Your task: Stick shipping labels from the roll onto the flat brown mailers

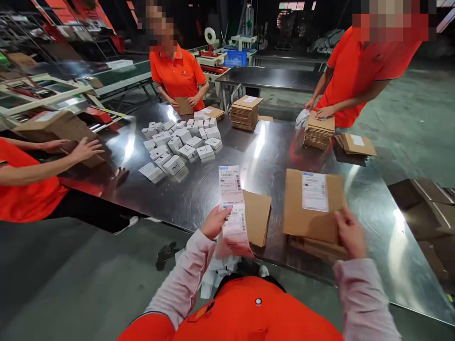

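Observation:
My left hand (pixel 214 222) pinches a strip of white shipping labels (pixel 232 203) that stands up over the steel table (pixel 199 189). My right hand (pixel 350 233) grips the near edge of a flat brown cardboard box (pixel 302 213) that carries a white label (pixel 314 191). That box lies on top of a low stack of flat boxes. Another plain flat box (pixel 258 215) lies just behind the label strip, between my hands.
Several small white boxes (pixel 181 144) cluster on the far left of the table. Stacks of flat cartons (pixel 245 112) (pixel 319 132) stand at the far side. Three people in orange shirts work at the left (pixel 31 189), far middle (pixel 177 76) and far right (pixel 355 71).

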Tool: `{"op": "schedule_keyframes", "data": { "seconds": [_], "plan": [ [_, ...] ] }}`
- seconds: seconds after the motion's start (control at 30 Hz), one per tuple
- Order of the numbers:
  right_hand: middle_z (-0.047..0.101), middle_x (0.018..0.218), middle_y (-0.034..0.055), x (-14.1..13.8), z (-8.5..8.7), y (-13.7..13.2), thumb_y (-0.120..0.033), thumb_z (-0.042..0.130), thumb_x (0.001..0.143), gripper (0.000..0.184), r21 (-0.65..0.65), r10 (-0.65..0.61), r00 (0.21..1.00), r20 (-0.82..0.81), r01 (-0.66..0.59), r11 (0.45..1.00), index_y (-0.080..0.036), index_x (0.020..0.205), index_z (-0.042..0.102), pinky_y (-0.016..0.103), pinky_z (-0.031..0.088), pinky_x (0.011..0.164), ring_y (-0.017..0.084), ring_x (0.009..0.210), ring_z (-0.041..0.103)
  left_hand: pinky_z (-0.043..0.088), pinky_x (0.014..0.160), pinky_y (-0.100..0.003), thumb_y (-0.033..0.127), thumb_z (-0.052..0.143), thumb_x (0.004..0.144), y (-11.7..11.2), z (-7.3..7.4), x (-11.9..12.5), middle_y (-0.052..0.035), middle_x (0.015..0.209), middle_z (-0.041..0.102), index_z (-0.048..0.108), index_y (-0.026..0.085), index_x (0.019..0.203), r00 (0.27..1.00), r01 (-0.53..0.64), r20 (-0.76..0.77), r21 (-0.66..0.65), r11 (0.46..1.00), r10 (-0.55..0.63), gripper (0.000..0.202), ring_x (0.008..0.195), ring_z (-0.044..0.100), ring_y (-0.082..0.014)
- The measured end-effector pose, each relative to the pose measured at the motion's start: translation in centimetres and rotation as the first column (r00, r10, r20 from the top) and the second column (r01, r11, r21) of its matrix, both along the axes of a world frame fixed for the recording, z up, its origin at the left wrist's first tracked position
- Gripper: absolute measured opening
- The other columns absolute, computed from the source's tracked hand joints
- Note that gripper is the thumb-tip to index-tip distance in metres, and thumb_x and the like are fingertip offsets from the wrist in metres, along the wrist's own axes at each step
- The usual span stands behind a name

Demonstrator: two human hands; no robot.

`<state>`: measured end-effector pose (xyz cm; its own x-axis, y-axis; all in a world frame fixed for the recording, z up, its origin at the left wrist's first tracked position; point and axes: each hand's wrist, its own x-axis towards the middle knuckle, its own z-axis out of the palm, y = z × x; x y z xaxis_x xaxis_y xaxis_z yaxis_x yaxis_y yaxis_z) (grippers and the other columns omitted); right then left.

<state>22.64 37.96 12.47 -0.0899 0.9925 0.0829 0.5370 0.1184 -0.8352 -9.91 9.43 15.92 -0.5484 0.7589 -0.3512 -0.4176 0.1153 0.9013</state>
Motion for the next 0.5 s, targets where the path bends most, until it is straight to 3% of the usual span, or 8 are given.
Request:
{"op": "schedule_keyframes", "data": {
  "seconds": [0.1,0.17,0.2,0.23,0.27,0.33,0.4,0.5],
  "plan": [
    [0.069,0.1,0.0213,3.3,3.0,3.3,-0.053,0.068,0.068,0.046,-0.041,-0.05,0.984,0.171,0.058,0.998,-0.026,0.106,0.073,0.055,0.051,0.082,0.036,0.099,0.067,0.054,0.077,-0.037,0.057,0.087,0.055,-1.2,-0.1,0.9,-0.0098,0.092,0.076,0.069,0.015,0.108,0.997,-0.074,-0.031,0.022,0.997,0.075,0.07,0.089,0.07,-0.0296],
    [0.067,0.104,0.0235,0.6,4.1,1.0,-0.058,0.073,0.064,0.058,-0.025,0.031,0.983,0.18,-0.027,0.999,-0.018,0.106,0.071,0.056,0.05,0.084,0.038,0.102,0.064,0.053,0.078,-0.036,0.056,0.086,0.057,-1.4,-0.9,1.9,-0.0094,0.091,0.075,0.069,0.013,0.106,0.995,-0.071,-0.064,0.026,0.997,0.072,0.067,0.087,0.07,-0.0272],
    [0.067,0.102,0.0228,-1.9,4.1,-1.3,-0.061,0.076,0.058,0.063,-0.066,0.149,0.978,0.146,-0.141,0.988,-0.015,0.1,0.071,0.056,0.049,0.086,0.037,0.099,0.063,0.053,0.077,-0.035,0.055,0.086,0.057,-1.4,-1.4,2.5,-0.0091,0.089,0.075,0.07,0.013,0.105,0.996,-0.035,-0.077,0.015,0.999,0.036,0.066,0.086,0.069,-0.0266],
    [0.068,0.102,0.02,-4.7,3.8,-4.1,-0.063,0.078,0.055,0.066,-0.12,0.297,0.954,0.046,-0.29,0.949,-0.014,0.099,0.07,0.055,0.05,0.087,0.034,0.096,0.063,0.053,0.075,-0.034,0.054,0.087,0.057,-1.4,-2.1,3.1,-0.0087,0.086,0.075,0.071,0.012,0.102,0.996,0.024,-0.084,-0.007,1.0,-0.024,0.064,0.085,0.069,-0.0264],
    [0.069,0.104,0.0167,-7.6,3.1,-7.1,-0.062,0.08,0.053,0.068,-0.181,0.456,0.882,-0.115,-0.47,0.864,-0.016,0.102,0.069,0.051,0.052,0.087,0.03,0.093,0.064,0.052,0.072,-0.034,0.053,0.087,0.056,-1.4,-2.8,3.7,-0.0083,0.082,0.074,0.072,0.011,0.099,0.991,0.097,-0.085,-0.038,0.995,-0.1,0.062,0.083,0.069,-0.0264],
    [0.071,0.105,0.0124,-12.5,1.1,-12.7,-0.057,0.083,0.055,0.066,-0.272,0.617,0.644,-0.451,-0.758,0.593,-0.018,0.106,0.067,0.043,0.055,0.084,0.025,0.09,0.067,0.052,0.07,-0.034,0.051,0.088,0.054,-1.5,-4.1,4.6,-0.0079,0.076,0.072,0.073,0.011,0.091,0.971,0.219,-0.073,-0.095,0.971,-0.226,0.057,0.079,0.068,-0.0263],
    [0.074,0.098,0.0114,-15.4,-1.1,-16.7,-0.06,0.077,0.063,0.055,-0.314,0.499,0.632,-0.594,-0.752,0.579,-0.017,0.097,0.068,0.04,0.057,0.08,0.024,0.084,0.068,0.053,0.075,-0.036,0.048,0.089,0.052,-1.7,-4.8,5.0,-0.0087,0.079,0.073,0.074,0.011,0.088,0.974,0.205,-0.075,-0.097,0.974,-0.212,0.054,0.08,0.068,-0.0265],
    [0.076,0.09,0.0097,-16.5,-2.4,-19.0,-0.053,0.078,0.066,0.045,-0.362,0.53,0.615,-0.584,-0.782,0.508,-0.017,0.091,0.07,0.039,0.058,0.076,0.024,0.08,0.07,0.054,0.079,-0.036,0.05,0.087,0.051,-2.1,-4.6,4.9,-0.01,0.086,0.075,0.074,0.012,0.09,0.994,-0.079,-0.085,-0.052,0.995,0.075,0.056,0.082,0.069,-0.0258]
  ]
}}
